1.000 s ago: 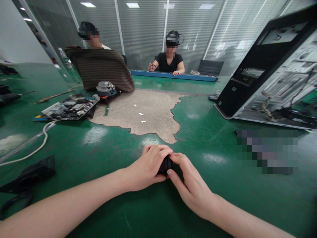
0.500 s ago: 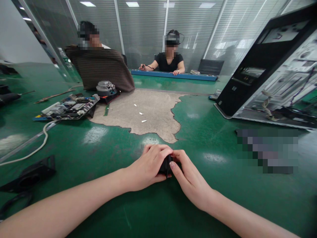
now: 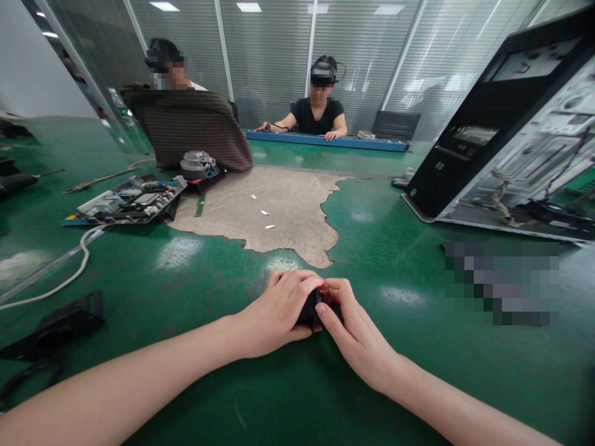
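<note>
A small black part is between my two hands at the centre, low over the green table. My left hand wraps over it from the left, fingers on top and thumb below. From the right, my right hand pinches its edge between thumb and fingers. Much of the part is hidden by my fingers, so its exact kind cannot be made out.
A circuit board, a fan with a metal heatsink and a green memory stick lie left. Black parts sit near left. A computer case stands right. Two people sit beyond a blue bar.
Both hands keep their hold on the black part, with only a slight shift of the right fingers. Across the table, the seated person's hand has moved a little to the left.
</note>
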Tool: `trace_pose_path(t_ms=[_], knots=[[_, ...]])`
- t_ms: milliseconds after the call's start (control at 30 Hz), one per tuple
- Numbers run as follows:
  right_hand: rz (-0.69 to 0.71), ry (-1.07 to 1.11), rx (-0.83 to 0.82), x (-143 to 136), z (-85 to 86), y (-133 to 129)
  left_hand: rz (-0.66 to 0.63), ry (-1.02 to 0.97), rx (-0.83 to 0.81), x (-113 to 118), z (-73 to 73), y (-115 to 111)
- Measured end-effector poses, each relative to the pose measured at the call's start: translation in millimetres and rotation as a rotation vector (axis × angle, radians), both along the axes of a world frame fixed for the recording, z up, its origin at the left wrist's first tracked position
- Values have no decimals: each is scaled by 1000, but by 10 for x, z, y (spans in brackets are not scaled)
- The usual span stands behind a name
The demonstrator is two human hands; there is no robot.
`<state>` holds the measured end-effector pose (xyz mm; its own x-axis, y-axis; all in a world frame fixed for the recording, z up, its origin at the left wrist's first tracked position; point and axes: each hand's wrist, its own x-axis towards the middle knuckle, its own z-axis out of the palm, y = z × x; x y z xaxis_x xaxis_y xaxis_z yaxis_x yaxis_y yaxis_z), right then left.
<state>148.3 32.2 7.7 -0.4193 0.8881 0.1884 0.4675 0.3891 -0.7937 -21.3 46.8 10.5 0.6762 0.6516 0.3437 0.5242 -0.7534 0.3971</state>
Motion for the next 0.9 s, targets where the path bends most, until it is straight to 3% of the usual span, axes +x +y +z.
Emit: trace_pose_path(t_ms=[267,500,633,767,900], knots=[[35,11,200,37,13,-60,-4,13,29,-8,-16,6],[-45,142,16,0,-27,13,8,-1,18,11,-6,5],[-10,75,-37,8,7,-9,7,-1,7,3,-6,5],[7,-16,85,35,31,-62,1,12,14,-5,-13,7],[21,31,195,43,24,-63,1,10,20,-3,-15,9]])
